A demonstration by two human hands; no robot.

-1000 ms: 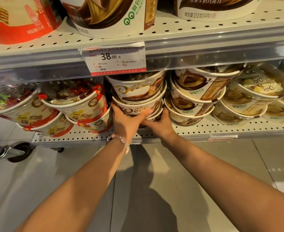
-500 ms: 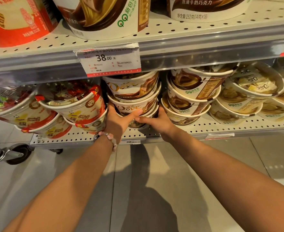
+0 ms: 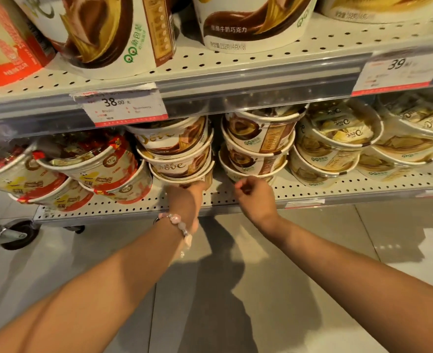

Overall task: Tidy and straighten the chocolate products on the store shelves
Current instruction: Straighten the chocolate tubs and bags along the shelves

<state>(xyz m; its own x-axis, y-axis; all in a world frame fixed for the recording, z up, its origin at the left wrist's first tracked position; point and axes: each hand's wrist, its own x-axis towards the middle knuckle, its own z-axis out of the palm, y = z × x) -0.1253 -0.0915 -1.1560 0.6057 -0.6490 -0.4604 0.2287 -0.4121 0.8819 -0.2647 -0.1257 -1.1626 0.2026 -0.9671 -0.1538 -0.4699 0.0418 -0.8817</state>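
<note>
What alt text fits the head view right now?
A person's left hand touches the bottom of a tilted stack of chocolate tubs on the lower shelf, while the right hand, fingers curled, holds nothing near the neighbouring stack.

I see cream-white tubs (image 3: 177, 159) swirled with dark brown and gold, lettered in white script. To their left, the red tubs (image 3: 93, 166) are white with red bands and yellow patches. On the right, the pale tubs (image 3: 337, 138) are cream and light gold. The shelf (image 3: 350, 189) is off-white, dotted with dark holes. The price tag (image 3: 119, 107) is white with a red bottom stripe. A bracelet (image 3: 178, 222) of pink and white beads circles the left wrist.
</note>
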